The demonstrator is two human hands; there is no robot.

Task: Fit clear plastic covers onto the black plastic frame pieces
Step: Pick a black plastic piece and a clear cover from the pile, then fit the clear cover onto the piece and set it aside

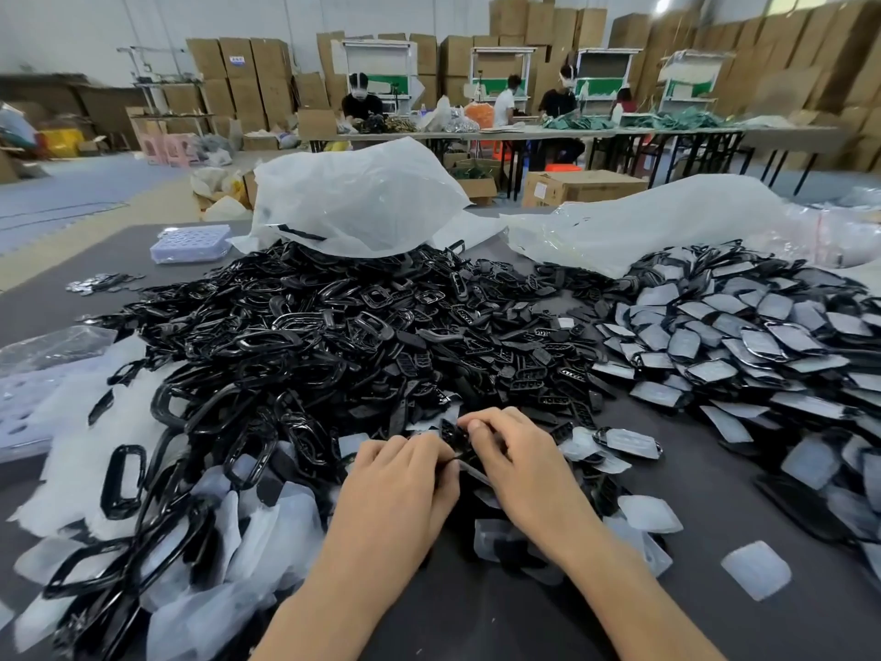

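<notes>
Hands together: left hand (400, 474) and right hand (515, 455) both pinch one black frame piece (453, 436) at the fingertips, long axis pointing away from the wrists. Looks like a clear cover (473, 472) sits beneath it between the thumbs, seating unclear. spare covers (648, 513) lie just right of the right hand

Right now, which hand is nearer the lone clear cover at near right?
Right. The right hand sits up-left of the clear cover; the left hand lies farther left.
</notes>
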